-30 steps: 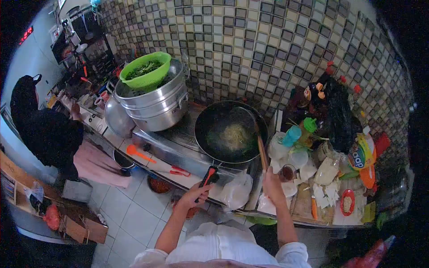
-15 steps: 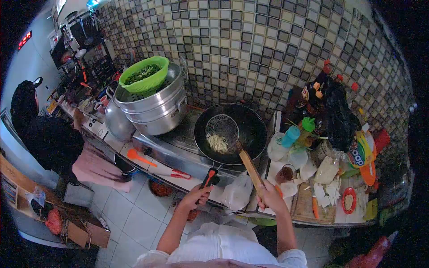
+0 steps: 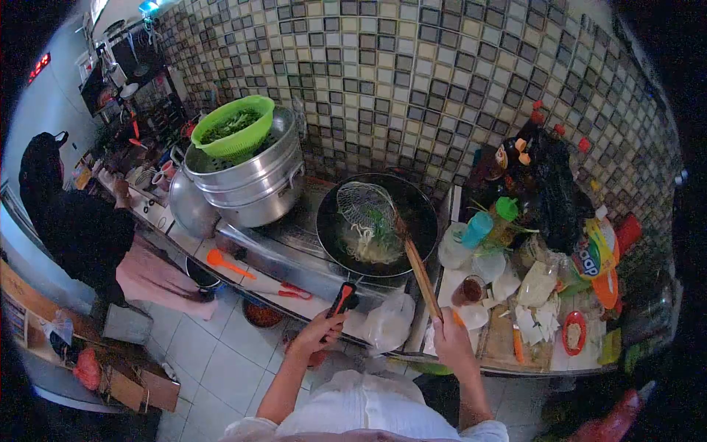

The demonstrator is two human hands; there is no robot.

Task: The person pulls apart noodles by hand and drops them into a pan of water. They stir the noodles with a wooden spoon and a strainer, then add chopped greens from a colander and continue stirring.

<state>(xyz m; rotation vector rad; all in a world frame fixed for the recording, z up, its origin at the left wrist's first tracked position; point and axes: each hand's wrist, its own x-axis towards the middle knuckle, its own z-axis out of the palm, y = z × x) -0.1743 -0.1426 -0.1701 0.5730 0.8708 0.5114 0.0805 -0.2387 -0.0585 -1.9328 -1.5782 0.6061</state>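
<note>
My left hand (image 3: 321, 333) is wrapped round the black-and-red handle (image 3: 342, 297) of the black wok (image 3: 331, 254). In my right hand (image 3: 452, 340) is the long wooden handle of a wire strainer (image 3: 363, 203). The strainer's mesh is tilted up on its edge over the back left of the wok. Below it, pale thin strands (image 3: 365, 247) with chopped greens (image 3: 382, 223) show in the wok.
Left of the wok stands a steel steamer pot (image 3: 254, 195) topped by a green basket (image 3: 234, 129) of leaves. Bottles, bags and a red dish (image 3: 574, 333) crowd the right counter. An orange spatula (image 3: 230, 264) lies at the front edge. A person (image 3: 77, 228) stands far left.
My right hand has moved slightly down. The strainer has tipped up and back, off the pale strands it carried; they now lie in the wok, with greens showing.
</note>
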